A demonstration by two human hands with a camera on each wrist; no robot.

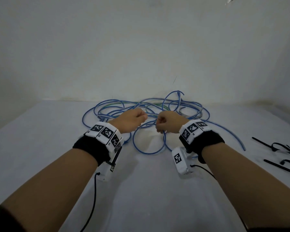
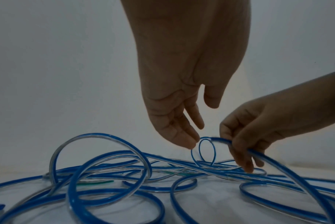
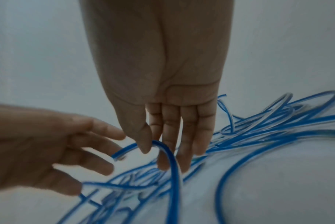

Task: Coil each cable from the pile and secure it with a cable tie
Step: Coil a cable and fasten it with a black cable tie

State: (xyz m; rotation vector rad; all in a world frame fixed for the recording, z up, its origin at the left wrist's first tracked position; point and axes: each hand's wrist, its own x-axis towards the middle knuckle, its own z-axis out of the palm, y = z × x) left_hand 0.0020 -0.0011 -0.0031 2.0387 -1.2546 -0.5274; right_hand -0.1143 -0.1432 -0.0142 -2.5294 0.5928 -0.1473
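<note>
Two hands are raised over the near edge of a loose pile of cables (image 1: 146, 113), and the risks are taken from left to right.

On the left, the left hand (image 1: 130, 120) is seen with fingers extended and relaxed, gripping nothing; its fingertips (image 2: 187, 142) lie just beside the cut end of a blue cable (image 3: 170, 163). If that short end is missed or brushed aside, it could be flicked out of the other hand's pinch.

At the centre, the right hand (image 1: 168, 122) is seen pinching the blue cable near its end between thumb and fingers, with the rest of the length trailing down into the heap. Because so many loops are crossed over one another, a pull is judged likely to drag neighbouring strands along, tighten a knot, or shift the whole pile across the tabletop (image 1: 40, 131).

On the right, the black cable ties (image 1: 283, 154) are lying well apart from the pile, near the edge of the head view; a finished coil could spring open while one is being reached for.

As to looks, the cables are thin, glossy and flexible, blue with a clear or whitish stripe, and a green strand (image 2: 95, 182) is glimpsed low in the tangle. No coil has been formed yet and no tie is fitted.
</note>
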